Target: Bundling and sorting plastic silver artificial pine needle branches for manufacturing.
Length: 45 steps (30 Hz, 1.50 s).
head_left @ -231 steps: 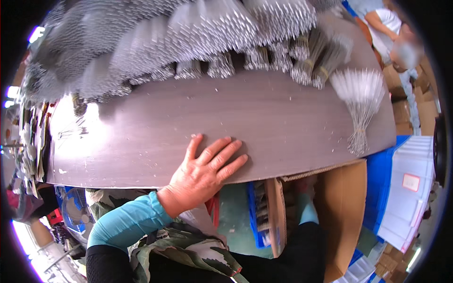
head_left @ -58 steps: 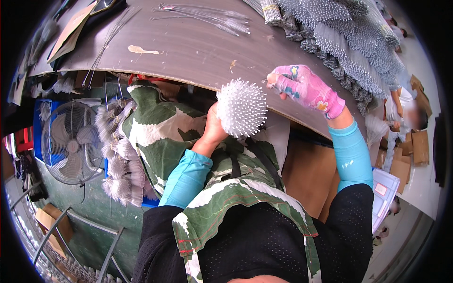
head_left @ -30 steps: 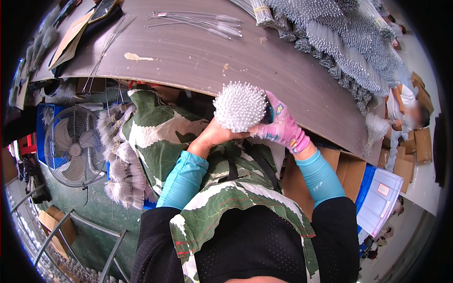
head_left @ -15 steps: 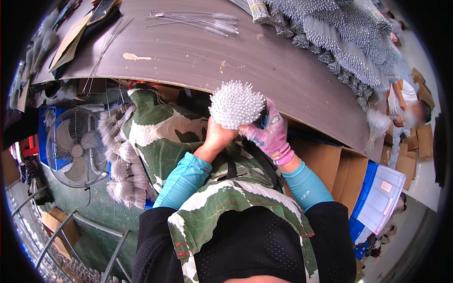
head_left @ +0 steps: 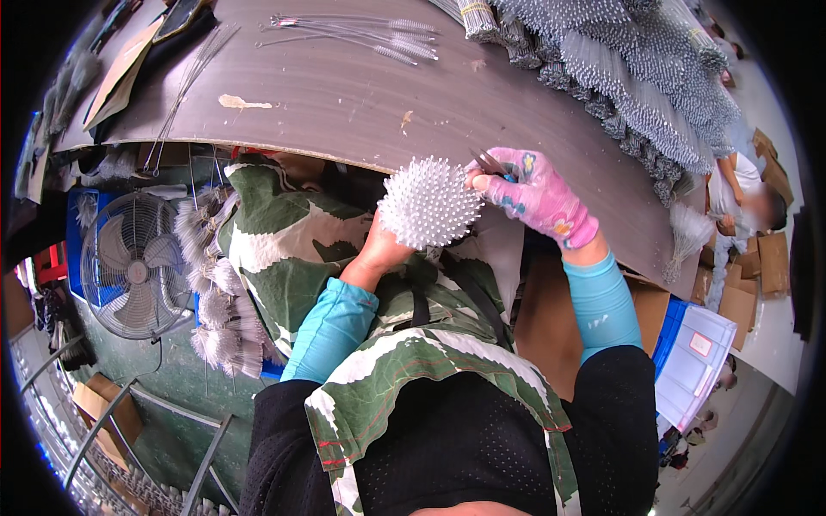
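I have the left hand (head_left: 385, 249) in front of the table's (head_left: 335, 107) near edge, wrapped around the lower left side of a bundle of brushes (head_left: 428, 205); most of its fingers are hidden behind the bundle, so I can't tell how far they curl. The bundle's rounded face of pale tips is turned up toward me and covers a short stretch of that near edge, though I can't tell whether it touches the wood. My left forearm, in a turquoise sleeve (head_left: 331, 331), slants up and inward from the lower edge of view. The right hand (head_left: 535, 193), in a pink flowered glove, is just beside the bundle's right side, over the near edge, fingers folded closed on small dark snips (head_left: 489, 161). The snips' blades point up and to the left, seemingly a little parted. My right elbow is out to the side, the forearm rises steeply, and the wrist turns the hand left. Farther back on the table lie a few loose brushes (head_left: 403, 41), well apart from both hands, and a heap of brush bundles (head_left: 632, 73) fills its far right part.
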{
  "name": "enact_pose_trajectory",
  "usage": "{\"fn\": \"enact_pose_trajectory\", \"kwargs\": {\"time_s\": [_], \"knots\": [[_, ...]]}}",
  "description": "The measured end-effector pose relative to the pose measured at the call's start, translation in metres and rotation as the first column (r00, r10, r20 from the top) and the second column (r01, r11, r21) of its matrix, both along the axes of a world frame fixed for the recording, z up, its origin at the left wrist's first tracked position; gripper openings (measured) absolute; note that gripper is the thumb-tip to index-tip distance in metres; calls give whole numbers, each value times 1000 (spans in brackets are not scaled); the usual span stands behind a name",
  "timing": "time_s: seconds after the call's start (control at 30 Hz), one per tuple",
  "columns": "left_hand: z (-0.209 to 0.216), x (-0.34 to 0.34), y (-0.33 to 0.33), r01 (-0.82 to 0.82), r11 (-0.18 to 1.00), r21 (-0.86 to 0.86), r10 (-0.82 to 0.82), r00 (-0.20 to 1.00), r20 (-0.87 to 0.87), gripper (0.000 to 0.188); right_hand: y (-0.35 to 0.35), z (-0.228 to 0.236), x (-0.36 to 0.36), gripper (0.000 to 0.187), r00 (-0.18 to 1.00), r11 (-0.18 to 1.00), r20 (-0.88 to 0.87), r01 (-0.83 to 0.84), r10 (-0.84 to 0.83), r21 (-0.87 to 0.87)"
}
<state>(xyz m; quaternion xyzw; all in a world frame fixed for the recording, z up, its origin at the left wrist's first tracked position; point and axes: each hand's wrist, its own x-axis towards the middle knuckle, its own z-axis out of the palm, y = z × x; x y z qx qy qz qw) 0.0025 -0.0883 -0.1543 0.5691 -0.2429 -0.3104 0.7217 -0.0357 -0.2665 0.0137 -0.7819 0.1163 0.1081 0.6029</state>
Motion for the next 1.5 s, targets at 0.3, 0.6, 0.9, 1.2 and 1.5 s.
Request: {"fn": "enact_pose_trajectory", "kwargs": {"time_s": [0.3, 0.6, 0.9, 1.2, 1.5], "knots": [[14, 9, 8, 92, 984, 154, -165, 803, 573, 48, -2, 1, 8, 18, 907, 783, 90, -300, 411, -545], [13, 10, 11, 157, 978, 136, -172, 980, 102, 72, -2, 0, -6, 17, 972, 994, -233, 11, 14, 108], [4, 8, 10, 195, 978, 80, -193, 981, -26, 76, 9, -31, -15, 12, 988, 992, 130, -75, 87, -98], [8, 1, 11, 175, 977, 123, -162, 981, -108, 63, 20, 97, 7, 19, 248, 527, 698, 822, -672, 215], [9, 2, 5, 243, 967, 78, -255, 927, 274, 68, 16, -4, 102, 5, 650, 729, 370, 451, -663, 515]]}}
